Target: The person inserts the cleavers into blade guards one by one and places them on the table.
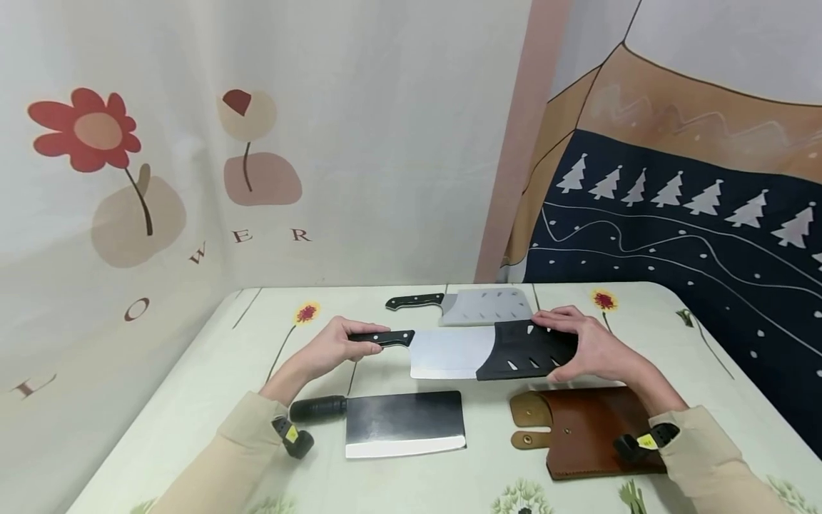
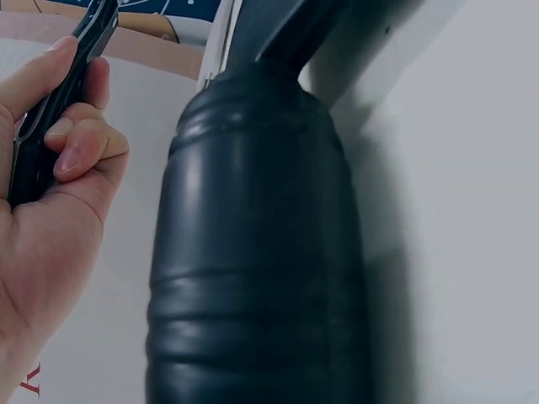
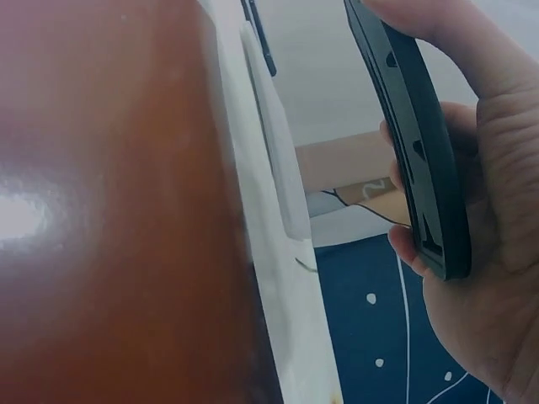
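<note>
My left hand (image 1: 334,343) grips the black riveted handle of a cleaver (image 1: 449,353), its blade pointing right above the table. A black slotted blade sheath (image 1: 523,350) covers the far part of that blade. The sheath's right end is held by my right hand (image 1: 594,346), thumb at the lower edge and fingers along the upper one. In the right wrist view the sheath (image 3: 425,160) shows edge-on between thumb and fingers. The left wrist view shows the left hand's fingers (image 2: 80,143) curled round the handle.
A larger cleaver (image 1: 404,421) with a ribbed black handle lies in front. To its right is a brown leather sheath (image 1: 597,435) with snap straps, beneath my right forearm. At the back lies another cleaver (image 1: 414,301) in a translucent blade cover (image 1: 491,307). Printed curtains stand behind the table.
</note>
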Demonstrator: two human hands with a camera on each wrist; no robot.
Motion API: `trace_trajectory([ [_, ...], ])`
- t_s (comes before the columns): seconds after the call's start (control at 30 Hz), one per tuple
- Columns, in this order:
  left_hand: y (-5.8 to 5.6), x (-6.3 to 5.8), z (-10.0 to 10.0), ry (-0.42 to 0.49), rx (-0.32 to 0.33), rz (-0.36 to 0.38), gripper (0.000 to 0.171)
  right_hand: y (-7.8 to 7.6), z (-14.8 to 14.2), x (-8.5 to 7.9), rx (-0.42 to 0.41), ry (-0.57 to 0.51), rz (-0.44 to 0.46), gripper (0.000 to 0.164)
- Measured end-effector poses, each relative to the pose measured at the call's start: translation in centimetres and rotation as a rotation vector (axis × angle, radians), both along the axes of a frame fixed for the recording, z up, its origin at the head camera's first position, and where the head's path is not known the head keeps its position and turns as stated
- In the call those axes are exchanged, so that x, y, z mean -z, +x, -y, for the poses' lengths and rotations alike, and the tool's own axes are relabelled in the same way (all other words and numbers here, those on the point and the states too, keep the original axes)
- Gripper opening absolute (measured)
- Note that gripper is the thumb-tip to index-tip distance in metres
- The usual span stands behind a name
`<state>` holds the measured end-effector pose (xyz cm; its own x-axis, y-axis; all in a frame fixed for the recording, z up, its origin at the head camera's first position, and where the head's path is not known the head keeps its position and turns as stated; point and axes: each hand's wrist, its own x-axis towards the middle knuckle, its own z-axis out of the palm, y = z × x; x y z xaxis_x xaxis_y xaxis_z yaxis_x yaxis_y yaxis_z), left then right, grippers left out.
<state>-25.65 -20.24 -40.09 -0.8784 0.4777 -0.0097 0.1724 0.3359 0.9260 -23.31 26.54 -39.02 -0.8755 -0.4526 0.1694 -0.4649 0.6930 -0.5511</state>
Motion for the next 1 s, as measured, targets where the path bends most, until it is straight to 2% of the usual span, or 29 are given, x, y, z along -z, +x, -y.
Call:
trace_trajectory([
  [0.2,-0.1,0.0,0.0,-0.006,0.018,-0.008,0.038,0.1,0.0,0.0,-0.009,0.011,-0.013,0.095],
  [0.43,-0.2,-0.2,0.4,0.001,0.069,-0.013,0.039,0.1,-0.1,-0.2,-0.029,0.007,-0.005,0.093],
  [0.7,-0.5,-0.2,1.0,0.007,0.105,0.018,0.040,0.0,0.3,-0.1,-0.060,-0.002,-0.004,0.092],
  [0.83,-0.5,-0.5,1.3,0.006,0.104,0.028,0.040,-0.1,0.8,-0.2,-0.095,-0.007,-0.010,0.093],
  [1.0,-0.3,-0.4,0.9,0.017,0.087,0.032,0.039,0.0,0.9,-0.1,-0.076,0.004,-0.004,0.094],
])
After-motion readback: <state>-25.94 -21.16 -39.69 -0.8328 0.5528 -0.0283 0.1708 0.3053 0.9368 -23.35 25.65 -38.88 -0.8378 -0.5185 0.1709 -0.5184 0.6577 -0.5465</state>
